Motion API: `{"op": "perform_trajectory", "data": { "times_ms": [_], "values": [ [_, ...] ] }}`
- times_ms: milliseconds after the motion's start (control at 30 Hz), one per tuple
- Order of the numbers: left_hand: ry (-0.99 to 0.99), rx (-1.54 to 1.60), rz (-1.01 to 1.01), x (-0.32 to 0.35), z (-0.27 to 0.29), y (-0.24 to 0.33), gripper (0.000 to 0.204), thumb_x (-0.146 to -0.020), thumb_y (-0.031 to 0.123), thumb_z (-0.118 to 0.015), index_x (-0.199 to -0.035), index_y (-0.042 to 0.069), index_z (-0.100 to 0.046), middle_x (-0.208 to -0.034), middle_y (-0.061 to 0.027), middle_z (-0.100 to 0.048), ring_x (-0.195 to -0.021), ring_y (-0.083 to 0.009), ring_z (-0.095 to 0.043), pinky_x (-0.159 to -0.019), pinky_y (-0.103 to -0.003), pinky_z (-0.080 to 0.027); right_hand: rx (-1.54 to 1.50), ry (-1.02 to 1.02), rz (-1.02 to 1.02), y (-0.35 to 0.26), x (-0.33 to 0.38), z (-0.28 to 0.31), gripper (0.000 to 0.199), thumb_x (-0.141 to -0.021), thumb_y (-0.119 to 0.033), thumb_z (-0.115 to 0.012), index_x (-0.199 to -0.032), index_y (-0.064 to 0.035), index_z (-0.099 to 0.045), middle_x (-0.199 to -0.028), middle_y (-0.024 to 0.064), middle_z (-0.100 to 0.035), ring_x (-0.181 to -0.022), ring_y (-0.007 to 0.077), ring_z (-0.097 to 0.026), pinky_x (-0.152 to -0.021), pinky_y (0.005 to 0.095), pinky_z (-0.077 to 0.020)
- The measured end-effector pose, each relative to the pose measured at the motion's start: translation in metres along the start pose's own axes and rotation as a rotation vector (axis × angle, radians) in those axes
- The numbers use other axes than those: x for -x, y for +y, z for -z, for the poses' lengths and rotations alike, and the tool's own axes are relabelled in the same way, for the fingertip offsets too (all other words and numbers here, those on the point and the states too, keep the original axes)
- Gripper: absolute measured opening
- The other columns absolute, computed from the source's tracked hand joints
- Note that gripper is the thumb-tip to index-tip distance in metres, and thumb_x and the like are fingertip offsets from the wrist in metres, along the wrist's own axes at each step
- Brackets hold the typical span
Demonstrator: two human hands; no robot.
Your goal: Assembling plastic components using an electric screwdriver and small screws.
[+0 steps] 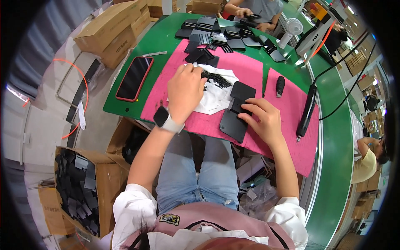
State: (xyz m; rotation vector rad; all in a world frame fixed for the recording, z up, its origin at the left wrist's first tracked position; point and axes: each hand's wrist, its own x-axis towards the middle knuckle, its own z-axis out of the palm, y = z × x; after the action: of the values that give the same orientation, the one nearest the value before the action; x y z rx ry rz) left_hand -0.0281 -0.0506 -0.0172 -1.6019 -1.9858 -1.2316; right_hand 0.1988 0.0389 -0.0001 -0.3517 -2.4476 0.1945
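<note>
Head | right fingers (255, 103) on black piece (233, 126) (near mat (287, 110) edge) | room rightward

Factory assembly workshop, seen from where I stand. Main cue: the green worktable (164, 39), flat black parts (206, 27) heaped at its far end, tiny black pieces (217, 79) piled on white cloth (214, 100) toward its near edge. Corded power screwdriver (308, 109) on the worktable's right side. Co-worker (266, 10) across the worktable, dark part in hand. Big cardboard cartons (106, 31) stacked left of the worktable; open carton (109, 196) near its front left corner, full of dark pieces (75, 183). Right of the worktable: long green bench (335, 146), beyond it another person (363, 166) and more boxes.
</note>
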Motion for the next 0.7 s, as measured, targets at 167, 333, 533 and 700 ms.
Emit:
{"op": "perform_trajectory", "data": {
  "times_ms": [167, 333, 533, 700],
  "values": [
    [-0.220, -0.221, 0.038, -0.016, -0.021, -0.015, 0.010, -0.074, 0.011, -0.068, -0.078, 0.004, -0.062, -0.082, -0.0098, -0.058, -0.082, -0.0294, -0.059, -0.065, -0.040, -0.049, 0.118, -0.009, -0.012, 0.019, 0.002, 0.026, 0.027, -0.069, -0.020, -0.077, -0.091, -0.0076, -0.068, -0.101, 0.0069, -0.065, -0.087, 0.0240, -0.064, -0.066, 0.0340, -0.0530],
    [-0.068, -0.087, 0.069, -0.013, -0.027, -0.015, 0.011, -0.075, 0.013, -0.068, -0.075, 0.005, -0.060, -0.078, -0.0098, -0.056, -0.076, -0.0304, -0.059, -0.062, -0.041, -0.048, 0.338, 0.298, -0.452, 0.068, 0.017, 0.075, 0.016, -0.078, -0.013, -0.068, -0.092, -0.0052, -0.066, -0.089, 0.0076, -0.064, -0.072, 0.0213, -0.063, -0.063, 0.0323, -0.0491],
    [-0.046, 0.055, 0.079, -0.011, -0.027, -0.018, 0.011, -0.080, 0.013, -0.065, -0.078, 0.003, -0.061, -0.076, -0.0116, -0.058, -0.072, -0.0322, -0.059, -0.061, -0.041, -0.046, 0.847, -0.168, -1.155, 0.135, 0.041, 0.098, 0.058, -0.081, -0.057, -0.056, -0.098, -0.0017, -0.065, -0.094, 0.0186, -0.067, -0.088, 0.0352, -0.065, -0.074, 0.0439, -0.0512],
    [-0.002, 0.073, 0.060, -0.011, -0.030, -0.018, 0.009, -0.082, 0.010, -0.062, -0.079, 0.002, -0.059, -0.073, -0.0131, -0.057, -0.072, -0.0338, -0.059, -0.062, -0.042, -0.047, 0.563, 0.015, -1.005, 0.162, 0.049, 0.084, 0.060, -0.072, -0.055, -0.064, -0.087, 0.0033, -0.064, -0.081, 0.0207, -0.066, -0.080, 0.0359, -0.065, -0.072, 0.0426, -0.0499]
  ]
}}
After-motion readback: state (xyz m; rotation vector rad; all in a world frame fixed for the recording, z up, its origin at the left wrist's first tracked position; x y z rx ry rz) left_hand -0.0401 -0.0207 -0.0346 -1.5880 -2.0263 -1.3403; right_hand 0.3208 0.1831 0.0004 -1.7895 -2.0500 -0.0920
